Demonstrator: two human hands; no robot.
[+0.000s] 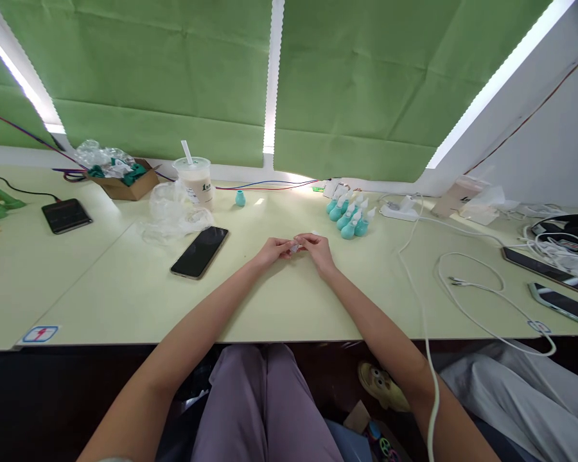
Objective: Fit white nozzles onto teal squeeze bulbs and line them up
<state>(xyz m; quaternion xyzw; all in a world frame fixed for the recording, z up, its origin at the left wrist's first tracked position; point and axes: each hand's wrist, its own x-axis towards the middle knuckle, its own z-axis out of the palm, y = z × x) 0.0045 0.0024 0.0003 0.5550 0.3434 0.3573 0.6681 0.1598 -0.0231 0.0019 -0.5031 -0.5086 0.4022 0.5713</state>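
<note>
left hand and right hand meet at a small clear piece

the step in hand looks like fine fingertip work on the piece, which sits between the two hands, over the middle of the table. the next move seems to call for a steady grip from both sides and little force. the left hand is nearly closed, thumb and fingers pinching the piece from its side; the right hand, fingers curled, pinches it from the other. its exact shape is too small to tell. teal bulbs with pale tips stand grouped near the right hand; a lone bulb without a tip stands well apart, beyond the left hand.
</note>
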